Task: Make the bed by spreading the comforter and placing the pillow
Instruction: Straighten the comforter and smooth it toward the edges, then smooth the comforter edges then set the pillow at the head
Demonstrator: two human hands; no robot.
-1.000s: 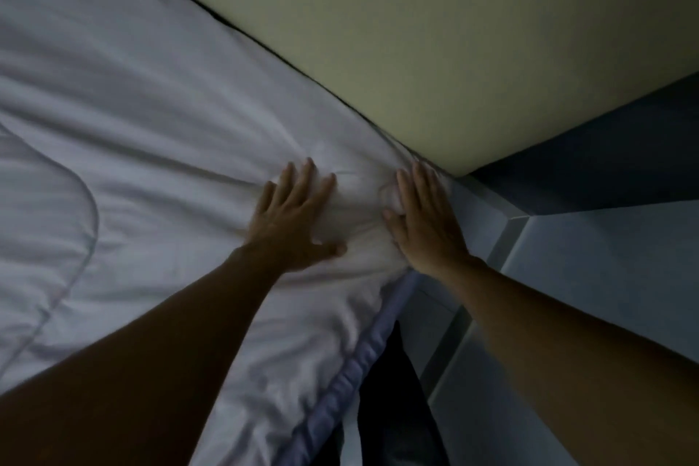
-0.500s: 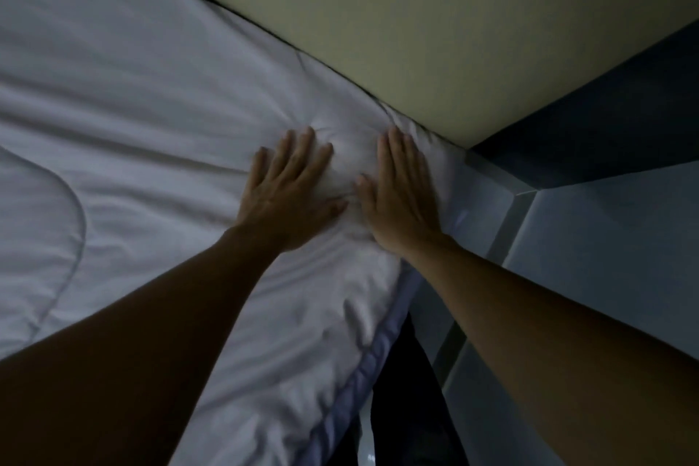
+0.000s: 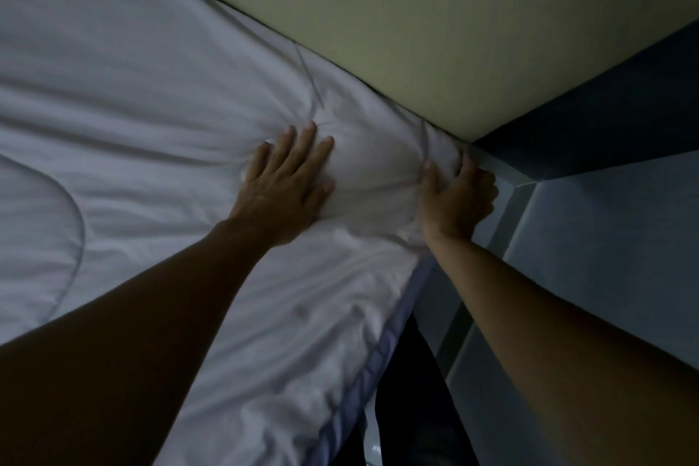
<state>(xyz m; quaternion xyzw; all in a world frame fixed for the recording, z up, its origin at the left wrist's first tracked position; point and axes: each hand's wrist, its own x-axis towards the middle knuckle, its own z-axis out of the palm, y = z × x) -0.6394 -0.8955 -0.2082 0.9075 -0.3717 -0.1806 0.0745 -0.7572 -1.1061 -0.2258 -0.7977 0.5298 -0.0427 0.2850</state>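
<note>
A white quilted comforter [image 3: 132, 125] covers the bed and fills the left of the view, its corner bunched against the wall corner. My left hand [image 3: 283, 185] lies flat on it, fingers spread, pressing the fabric down. To its right, my right hand [image 3: 457, 197] is curled over the comforter's corner at the bed's edge, fingers clenched into the cloth. A bluish trim [image 3: 363, 382] runs along the comforter's near edge. No pillow is in view.
A pale yellow-green wall [image 3: 416, 11] runs along the far side of the bed. A dark blue and light grey wall or panel [image 3: 605, 219] stands to the right. A dark narrow gap [image 3: 412, 390] lies between bed and panel.
My right hand went from flat on the comforter to curled around its corner, nearer the wall corner. My left hand stayed flat. The fabric between the hands has bunched up.
</note>
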